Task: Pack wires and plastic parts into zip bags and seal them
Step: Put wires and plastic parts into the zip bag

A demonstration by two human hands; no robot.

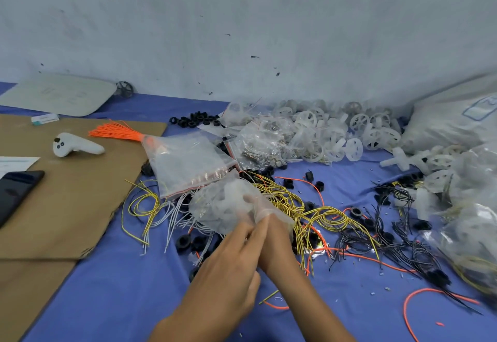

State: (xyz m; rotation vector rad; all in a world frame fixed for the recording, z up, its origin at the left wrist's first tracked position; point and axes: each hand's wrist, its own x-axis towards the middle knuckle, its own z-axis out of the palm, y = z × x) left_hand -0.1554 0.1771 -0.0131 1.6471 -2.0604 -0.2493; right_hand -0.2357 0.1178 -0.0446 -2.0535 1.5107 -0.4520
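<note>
Here, in the head view, both hands meet over the middle of the bench (121,288), right above the wire heap, so that loose stock lies within a short reach. The left hand (228,258) and the right hand (277,247) hold 1 clear zip bag (220,207) between them, lifted a little off the yellow wires (293,207) and turned with its mouth toward the person, probably to keep it open for filling or to line up the seal. Pale plastic parts seem to sit inside it, though the film blurs them.

The left fingers (248,232) are drawn together and pinch the near edge of the bag. The right hand reaches into or under the film. Its fingers show only dimly through the plastic, so I cannot tell whether they are spread or clamped.

A stack of empty bags (188,164) lies just beyond, and the white wheels (360,123) are piled against the wall.
</note>
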